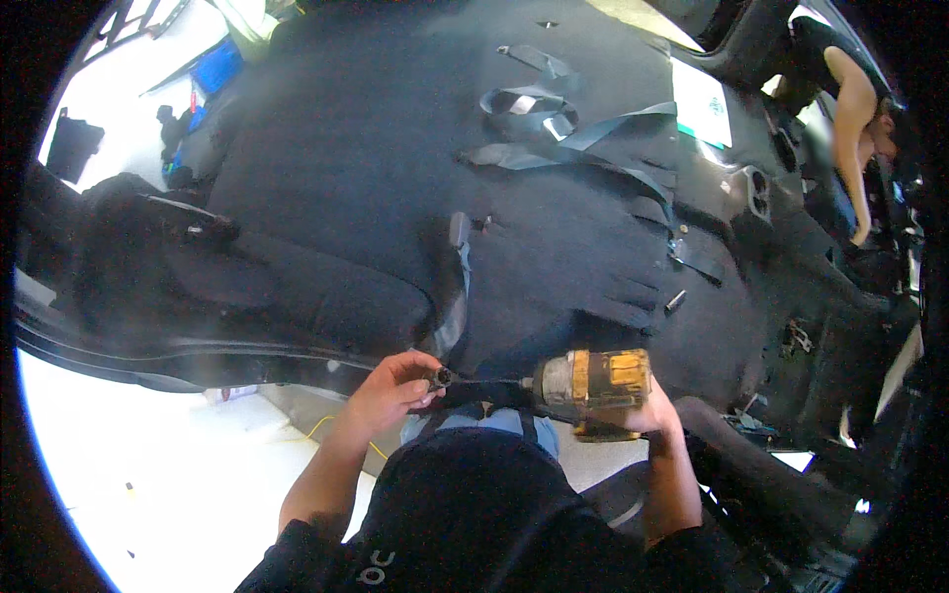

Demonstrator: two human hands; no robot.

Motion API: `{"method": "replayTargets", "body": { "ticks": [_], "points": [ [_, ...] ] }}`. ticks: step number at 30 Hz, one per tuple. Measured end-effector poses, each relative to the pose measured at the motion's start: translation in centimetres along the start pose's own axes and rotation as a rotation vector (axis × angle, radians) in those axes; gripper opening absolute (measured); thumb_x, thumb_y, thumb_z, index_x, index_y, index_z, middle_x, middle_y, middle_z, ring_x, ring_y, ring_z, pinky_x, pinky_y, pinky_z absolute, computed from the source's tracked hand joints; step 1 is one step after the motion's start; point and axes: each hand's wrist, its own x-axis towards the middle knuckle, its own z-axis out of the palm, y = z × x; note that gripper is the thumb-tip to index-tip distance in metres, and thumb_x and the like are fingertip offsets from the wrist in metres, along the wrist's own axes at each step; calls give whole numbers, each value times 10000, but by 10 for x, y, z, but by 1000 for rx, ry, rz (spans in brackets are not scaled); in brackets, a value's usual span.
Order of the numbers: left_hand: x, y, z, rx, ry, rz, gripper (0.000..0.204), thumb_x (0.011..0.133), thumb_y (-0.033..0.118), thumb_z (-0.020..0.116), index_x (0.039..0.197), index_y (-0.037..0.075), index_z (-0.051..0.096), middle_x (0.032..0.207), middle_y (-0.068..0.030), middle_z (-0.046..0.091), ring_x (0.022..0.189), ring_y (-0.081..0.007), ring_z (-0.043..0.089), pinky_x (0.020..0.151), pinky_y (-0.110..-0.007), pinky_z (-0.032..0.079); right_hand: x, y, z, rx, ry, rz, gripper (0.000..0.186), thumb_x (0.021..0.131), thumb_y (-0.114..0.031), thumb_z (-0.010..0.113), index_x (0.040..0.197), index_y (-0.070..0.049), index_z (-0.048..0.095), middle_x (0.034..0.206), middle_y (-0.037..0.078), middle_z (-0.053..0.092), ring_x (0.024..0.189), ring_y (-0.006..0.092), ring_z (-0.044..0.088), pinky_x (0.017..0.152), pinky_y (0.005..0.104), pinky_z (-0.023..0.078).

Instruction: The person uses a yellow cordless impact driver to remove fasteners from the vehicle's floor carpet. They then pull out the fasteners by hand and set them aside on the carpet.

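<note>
- While the person leans in at the door sill (198, 356), a stripped car floor fills the view: dark carpet (376, 148), seats out.
- Right hand (647, 415) is closed around the grip of a worn yellow driver (588, 381), held level, nose pointing left.
- Left hand (390, 390) has fingers pinched on the socket (441, 377) at the tip of the driver's black extension, just over the sill.
- Loose belts (573, 148) lie across the carpet, well apart from both hands.
- Small dark bolt (675, 301) lies on the carpet right of centre.
- White sheet (702, 104) lies at the far right.
- Bright pale floor (119, 465) is outside at lower left.
- Another person's arm (852, 148) is at the far right opening.
</note>
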Motion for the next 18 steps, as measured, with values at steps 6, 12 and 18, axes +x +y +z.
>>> {"method": "replayTargets", "body": {
  "ticks": [6, 12, 18],
  "points": [
    [10, 20, -7, -128, -21, 8, 415, 910, 245, 730, 1252, 52, 598, 1058, -92, 669, 864, -156, 608, 707, -268, 473, -6, -52, 83, 47, 134, 30, 562, 813, -177, 811, 1317, -75, 586, 1301, 77, 626, 1221, 221, 561, 1049, 390, 432],
    [6, 68, -7, 441, -336, 222, 285, 911, 92, 687, 1188, 27, 671, 1013, -33, 681, 959, -138, 630, 856, -281, 495, 10, -93, 105, 79, 222, -5, 390, 780, -182, 816, 1142, -110, 692, 1131, 50, 716, 1047, 215, 677, 930, 357, 518],
    [0, 101, -2, 786, -424, 374, 280, 843, 90, 760, 1103, 16, 686, 983, -75, 699, 933, -164, 649, 827, -311, 501, 9, -91, 112, -128, 154, -114, 412, 813, -208, 787, 1203, -132, 675, 1209, 57, 689, 1121, 244, 646, 969, 372, 497]
  ]
}}
